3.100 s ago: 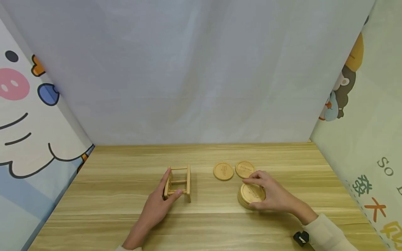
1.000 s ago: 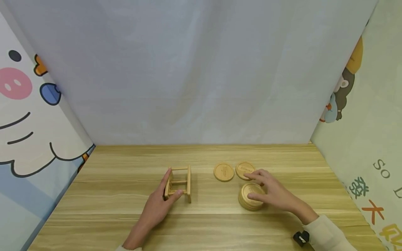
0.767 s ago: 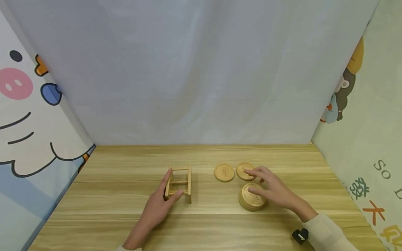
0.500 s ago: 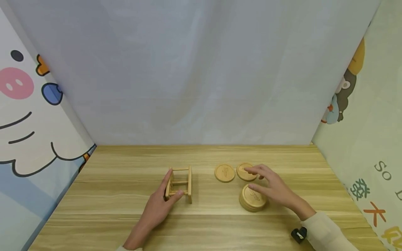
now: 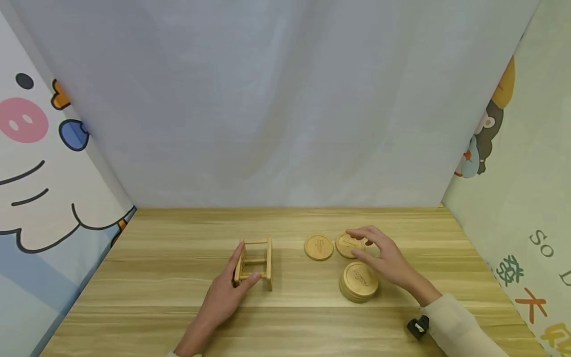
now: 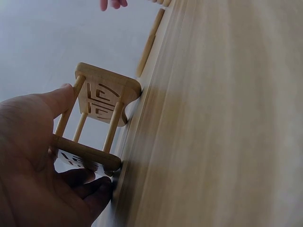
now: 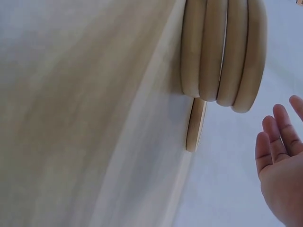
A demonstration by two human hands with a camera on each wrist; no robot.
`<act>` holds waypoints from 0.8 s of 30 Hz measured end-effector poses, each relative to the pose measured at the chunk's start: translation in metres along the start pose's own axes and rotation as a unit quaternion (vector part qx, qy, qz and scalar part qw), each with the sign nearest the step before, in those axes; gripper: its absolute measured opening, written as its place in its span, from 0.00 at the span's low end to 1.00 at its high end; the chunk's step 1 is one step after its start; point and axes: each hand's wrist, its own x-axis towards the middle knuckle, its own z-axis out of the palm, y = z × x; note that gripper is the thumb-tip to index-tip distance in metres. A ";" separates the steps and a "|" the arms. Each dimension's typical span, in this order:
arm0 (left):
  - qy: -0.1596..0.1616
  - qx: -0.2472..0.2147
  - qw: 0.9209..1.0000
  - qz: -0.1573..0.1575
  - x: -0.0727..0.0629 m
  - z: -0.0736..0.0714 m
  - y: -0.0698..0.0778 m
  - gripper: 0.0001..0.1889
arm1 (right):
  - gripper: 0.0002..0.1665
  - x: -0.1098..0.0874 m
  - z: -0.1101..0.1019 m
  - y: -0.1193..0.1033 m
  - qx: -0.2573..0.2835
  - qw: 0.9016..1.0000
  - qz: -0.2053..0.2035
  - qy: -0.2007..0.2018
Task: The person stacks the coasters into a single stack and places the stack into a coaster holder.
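Note:
My left hand (image 5: 221, 296) grips a small wooden coaster holder (image 5: 269, 263) standing on the table left of centre. In the left wrist view the thumb lies on a rod of the holder (image 6: 132, 86), and fingers curl behind its near slotted side panel. Right of centre, a neat stack of round wooden coasters (image 5: 360, 280) stands with engraved tops; the right wrist view shows several thick discs (image 7: 215, 52) in it. Two single coasters lie flat behind the stack, a left one (image 5: 318, 247) and a right one (image 5: 344, 249). My right hand (image 5: 390, 259) hovers over the right one, fingers loosely extended, holding nothing.
The wood-grain table (image 5: 178, 233) ends at a pale grey curtain (image 5: 285, 124). Cartoon-printed panels flank it, a left one (image 5: 27, 198) and a right one (image 5: 504, 208). A small black device (image 5: 418, 327) sits at my right cuff.
My right hand has let go of the coaster stack, risen off it and shifted back toward the right single coaster. My left hand keeps its grip on the holder, which stays in place.

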 end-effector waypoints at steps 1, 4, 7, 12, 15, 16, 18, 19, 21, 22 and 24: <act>0.001 0.000 1.000 0.000 0.000 0.000 0.000 0.46 | 0.25 0.001 0.000 0.000 0.001 1.000 -0.001 0.003; 0.002 -0.001 1.000 0.001 0.001 -0.001 0.000 0.46 | 0.25 0.004 0.002 0.002 0.002 1.000 0.001 0.009; 0.003 -0.002 1.000 0.002 0.001 -0.001 0.000 0.46 | 0.25 0.004 0.003 0.006 0.002 1.000 0.011 0.009; 0.003 -0.001 1.000 0.000 0.000 0.000 -0.001 0.46 | 0.24 0.006 0.005 0.012 -0.004 1.000 0.017 0.017; 0.004 0.001 1.000 -0.001 0.000 0.000 -0.001 0.46 | 0.23 0.009 0.006 0.015 -0.005 0.999 0.021 0.025; 0.004 0.001 1.000 0.000 0.001 0.000 -0.001 0.46 | 0.23 0.011 0.007 0.015 -0.005 0.999 0.022 0.027; 0.005 0.001 1.000 0.002 0.001 0.001 -0.001 0.46 | 0.24 0.013 0.007 0.016 -0.004 0.999 0.022 0.032; 0.005 0.001 1.000 0.003 0.001 0.001 -0.002 0.46 | 0.24 0.013 0.007 0.016 -0.003 0.999 0.022 0.033; 0.005 0.000 1.000 0.005 0.001 0.001 -0.002 0.46 | 0.24 0.014 0.007 0.018 -0.003 0.999 0.020 0.035; 0.006 0.000 1.000 0.005 0.002 0.001 -0.003 0.46 | 0.24 0.015 0.007 0.019 -0.004 0.999 0.020 0.035; 0.007 0.000 1.000 0.005 0.002 0.001 -0.003 0.46 | 0.24 0.016 0.006 0.022 -0.008 0.999 0.020 0.036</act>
